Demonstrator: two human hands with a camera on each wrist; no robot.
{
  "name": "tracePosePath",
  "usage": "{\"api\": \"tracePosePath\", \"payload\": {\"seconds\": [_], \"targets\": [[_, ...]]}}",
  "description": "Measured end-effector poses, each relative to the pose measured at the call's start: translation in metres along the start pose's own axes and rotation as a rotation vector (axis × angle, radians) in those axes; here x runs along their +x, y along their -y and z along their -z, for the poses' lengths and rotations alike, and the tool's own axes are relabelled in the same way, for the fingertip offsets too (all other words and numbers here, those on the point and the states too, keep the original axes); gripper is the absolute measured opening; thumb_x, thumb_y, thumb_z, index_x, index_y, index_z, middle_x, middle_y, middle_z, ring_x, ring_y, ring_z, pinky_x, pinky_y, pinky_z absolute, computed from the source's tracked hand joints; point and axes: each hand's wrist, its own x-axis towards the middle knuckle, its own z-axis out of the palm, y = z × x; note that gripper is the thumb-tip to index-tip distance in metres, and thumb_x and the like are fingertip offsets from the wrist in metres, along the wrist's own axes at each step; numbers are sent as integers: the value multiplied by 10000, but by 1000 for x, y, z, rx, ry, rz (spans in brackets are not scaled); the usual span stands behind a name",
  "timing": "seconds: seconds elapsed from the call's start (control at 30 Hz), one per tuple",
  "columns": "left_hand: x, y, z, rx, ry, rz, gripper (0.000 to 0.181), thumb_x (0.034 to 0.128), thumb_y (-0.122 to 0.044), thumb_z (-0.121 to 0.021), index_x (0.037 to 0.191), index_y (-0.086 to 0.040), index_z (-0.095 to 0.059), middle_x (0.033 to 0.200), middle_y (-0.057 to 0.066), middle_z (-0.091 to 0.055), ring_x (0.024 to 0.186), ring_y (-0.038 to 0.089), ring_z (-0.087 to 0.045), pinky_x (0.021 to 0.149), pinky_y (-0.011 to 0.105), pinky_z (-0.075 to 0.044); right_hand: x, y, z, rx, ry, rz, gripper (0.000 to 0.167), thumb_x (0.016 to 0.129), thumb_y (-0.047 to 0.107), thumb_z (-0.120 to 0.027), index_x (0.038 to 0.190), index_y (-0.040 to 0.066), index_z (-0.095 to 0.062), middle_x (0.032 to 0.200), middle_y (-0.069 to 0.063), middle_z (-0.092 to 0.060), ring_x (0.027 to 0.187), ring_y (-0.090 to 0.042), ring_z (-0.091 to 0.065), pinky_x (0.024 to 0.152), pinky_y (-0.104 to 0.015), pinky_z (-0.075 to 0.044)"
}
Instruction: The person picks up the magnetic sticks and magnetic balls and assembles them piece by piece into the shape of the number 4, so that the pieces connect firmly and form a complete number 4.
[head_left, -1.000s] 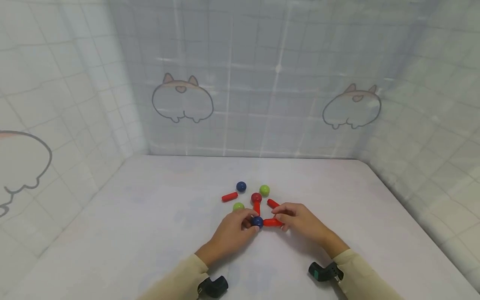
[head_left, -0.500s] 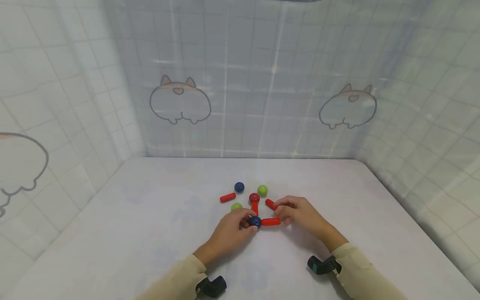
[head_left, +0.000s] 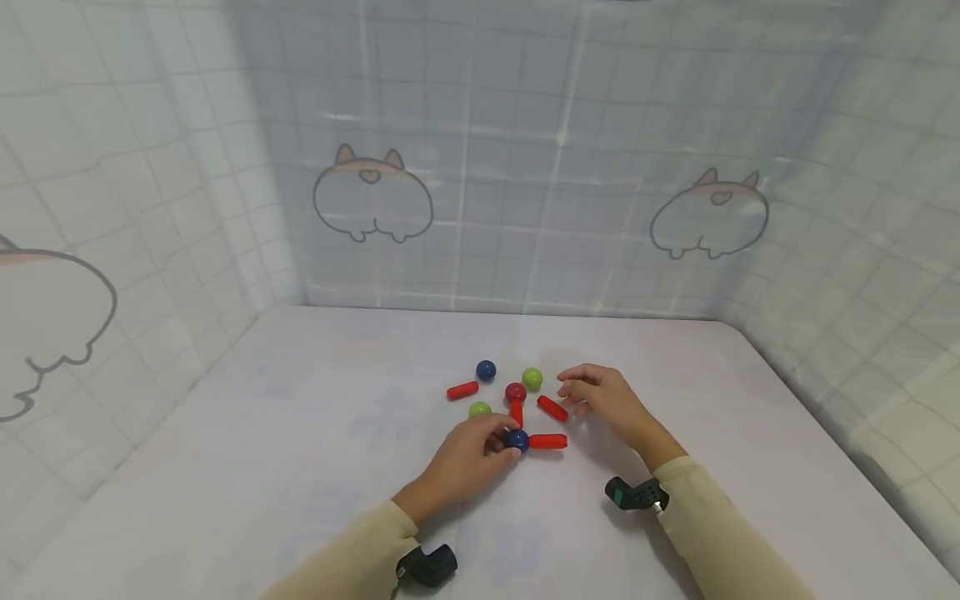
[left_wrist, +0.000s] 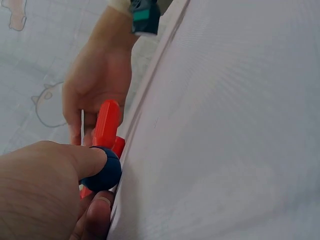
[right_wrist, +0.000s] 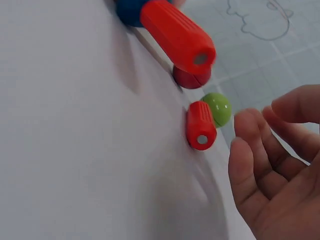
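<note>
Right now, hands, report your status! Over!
Left hand pinches blue ball, red rod attached. Right hand empty. Loose red rod near right fingertips; nothing visibly blocking.

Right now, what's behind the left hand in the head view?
The nearer green ball, its lower part covered by the left hand. The blue ball pinched in that hand is partly covered too. Anything fully behind the hand can't be seen.

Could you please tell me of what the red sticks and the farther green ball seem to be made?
The red sticks look like semi-gloss moulded plastic: ribbed sides, even colour. The grey discs in two visible ends are probably metal. The farther green ball looks smooth and glossy, with bright highlights; plastic seems likely, but coated metal is possible.
</note>
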Motion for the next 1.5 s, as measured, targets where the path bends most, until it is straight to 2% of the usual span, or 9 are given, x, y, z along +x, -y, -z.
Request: {"api": "tracePosePath", "payload": {"seconds": [0.13,0.33,0.53,0.7,0.83,1.13,1.37,1.5], "targets": [[-2,-3,-1,7,5,-4,340,911,-277,-749,1232,-208,-660,1024,-120,-622,879,65,-575,811,251,-520,8,-1,3,-6,-23,-26,359,994,212,-559,1292,20,-616,1137,-135,-676,992,-257,-655,821,-321,-563],[-2,-5,1,5,-4,-24,337,908,-289,-750,1225,-217,-660,1014,-127,-609,880,63,-569,805,255,-520,24,-3,6,-37,-36,-47,365,985,245,-596,1290,46,-630,1151,-124,-684,1013,-259,-658,850,-330,-556],[-9,0,-3,-7,11,15,340,901,-293,-754,1221,-227,-658,1003,-141,-604,876,59,-566,792,240,-515,38,-13,-4,-28,-2,-106,367,971,264,-632,1296,93,-638,1163,-79,-680,1002,-226,-673,901,-354,-546],[-10,4,-3,-4,3,0,336,904,-294,-747,1221,-230,-655,1012,-140,-611,878,60,-569,788,243,-515,45,-15,-12,-1,5,-93,384,957,253,-649,1299,80,-634,1162,-86,-672,1006,-226,-669,924,-361,-537],[-9,5,0,2,0,-16,342,906,-284,-746,1228,-225,-650,1022,-137,-612,881,59,-568,785,246,-516,51,-10,-14,0,45,-86,403,955,246,-653,1316,69,-619,1190,-93,-662,1033,-234,-662,949,-370,-525],[-4,1,2,-3,0,-15,333,907,-278,-750,1221,-224,-656,1026,-132,-616,887,57,-574,817,258,-521,61,3,-11,-177,164,-88,498,915,303,-704,1372,137,-596,1300,-67,-629,1090,-240,-628,979,-444,-499],[-1,0,1,0,4,-20,334,906,-284,-749,1219,-216,-656,1029,-126,-615,884,59,-573,817,258,-520,60,7,-9,-232,187,-83,507,908,282,-712,1371,114,-592,1318,-97,-610,1109,-262,-606,978,-448,-499],[-1,0,1,-3,6,-27,332,908,-285,-747,1219,-214,-654,1029,-126,-614,884,57,-573,818,260,-518,61,7,-11,-274,172,-81,474,899,301,-719,1337,147,-623,1285,-79,-617,1071,-258,-594,956,-434,-506]]}}
